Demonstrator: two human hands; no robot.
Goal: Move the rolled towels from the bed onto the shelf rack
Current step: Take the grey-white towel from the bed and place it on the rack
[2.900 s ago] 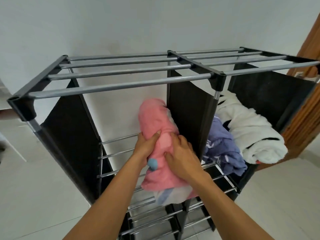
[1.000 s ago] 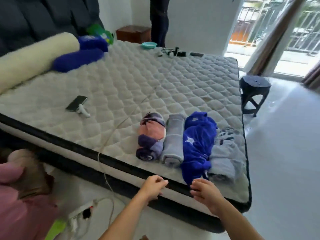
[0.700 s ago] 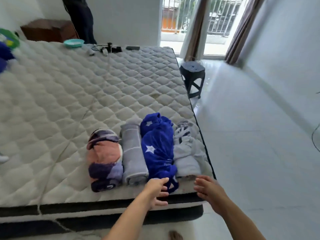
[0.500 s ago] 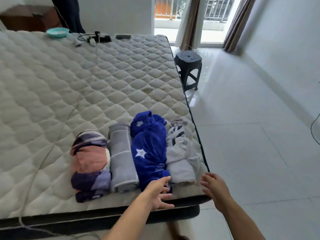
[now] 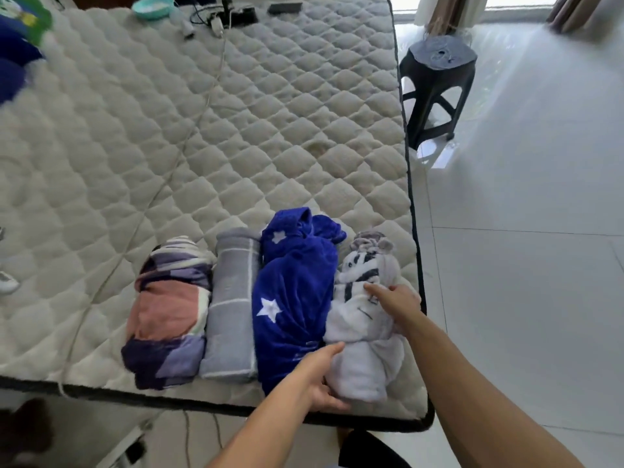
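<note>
Several rolled towels lie side by side at the near right corner of the bed (image 5: 236, 130): a pink and purple one (image 5: 165, 312), a grey one (image 5: 233, 305), a dark blue one with white stars (image 5: 293, 298) and a pale grey one with black marks (image 5: 364, 332). My left hand (image 5: 324, 376) clasps the near end of the pale grey towel from the left, thumb on top. My right hand (image 5: 395, 302) lies on top of the same towel, fingers curled over its right side. The shelf rack is out of view.
A dark stool (image 5: 435, 82) stands on the white tiled floor to the right of the bed. A teal bowl (image 5: 152, 6), cables (image 5: 216, 18) and a dark device lie at the bed's far edge. A thin cord (image 5: 189, 130) runs across the mattress.
I turned from the shelf rack, where both hands held a pink towel, to the bed. Both hands have since reached forward from the bed's edge onto the pale grey towel.
</note>
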